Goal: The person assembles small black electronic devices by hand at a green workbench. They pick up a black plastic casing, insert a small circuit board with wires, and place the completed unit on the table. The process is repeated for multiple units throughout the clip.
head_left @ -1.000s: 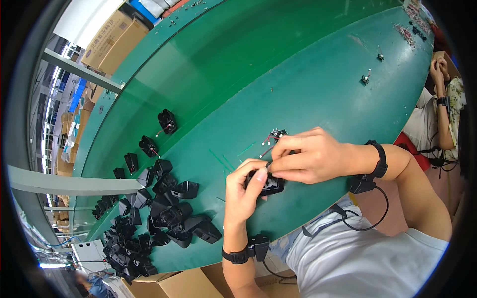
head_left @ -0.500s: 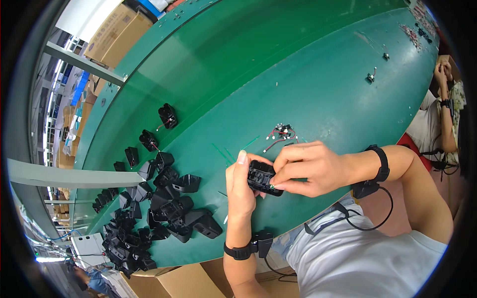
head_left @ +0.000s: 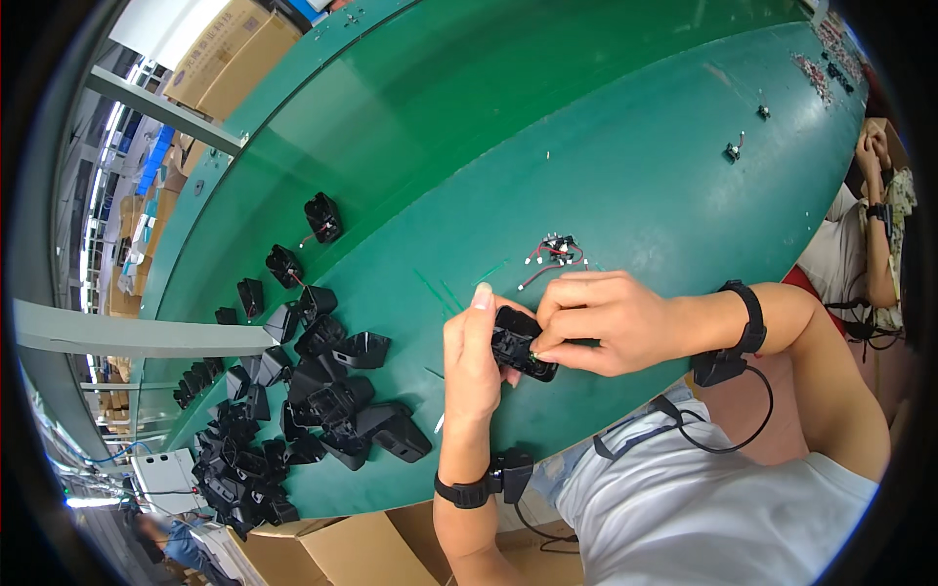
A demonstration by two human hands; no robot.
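Observation:
My left hand (head_left: 470,354) grips a black plastic housing (head_left: 515,342) by its side, the open hollow face turned up. The thumb lies along the left edge. Over the housing's right side, my right hand (head_left: 616,320) is closed, its thumb and index finger pressed together just inside the rim. A tiny greenish bit shows near those fingertips; what they pinch is too small to name. Beyond the hands lies a small heap of black parts with red and black wires and white connectors (head_left: 559,250).
Many black housings (head_left: 337,400) are piled on the green table (head_left: 645,205) to the left. Several wired housings (head_left: 322,217) form a line behind them. A grey post (head_left: 147,332) crosses the left side. Cardboard boxes (head_left: 362,552) stand below; another person's hands (head_left: 873,151) are at far right.
My right fingertips have shifted slightly up and left along the housing's rim. The housing has tilted a little in my left hand. The view has shifted slightly.

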